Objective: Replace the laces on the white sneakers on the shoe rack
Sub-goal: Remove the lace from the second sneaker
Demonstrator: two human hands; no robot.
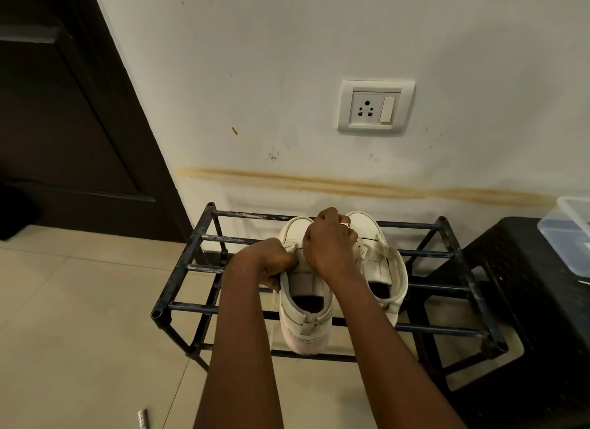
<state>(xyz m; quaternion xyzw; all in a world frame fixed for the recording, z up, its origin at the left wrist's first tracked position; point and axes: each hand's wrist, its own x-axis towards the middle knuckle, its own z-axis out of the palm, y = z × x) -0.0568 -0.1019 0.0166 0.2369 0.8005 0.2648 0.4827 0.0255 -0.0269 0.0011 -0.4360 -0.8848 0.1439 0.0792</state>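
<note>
Dark door (64, 109) at far left. A striped stick-like item (143, 419) lies on the floor (79, 301) at the bottom edge, too small to identify. The shoe rack (191, 267) is set against the wall (287, 61), with both white sneakers parked on its top bars, toes to the wall and heels to the camera, one just beside the other. The left sneaker (305, 328) is the one handled. The left grip (271, 264) is clenched on its left collar edge, judged to pin the shoe to the bars so it is not dragged when lace is pulled. The right grip (330, 242) is clenched knuckles-up over the same shoe's eyelet rows. A bit of lace (291, 245) shows between the two grips, but whether it is pinched is hidden under the knuckles. The right sneaker (383, 269) is untouched, its old lace (372, 253) threaded and loose. Step judged: old lace being stripped from the left shoe, early in the task. No replacement laces can be identified. A wall socket (375, 107) sits above the rack. At right, a black stool (526, 285) carries a clear container (568, 234), contents not readable.
</note>
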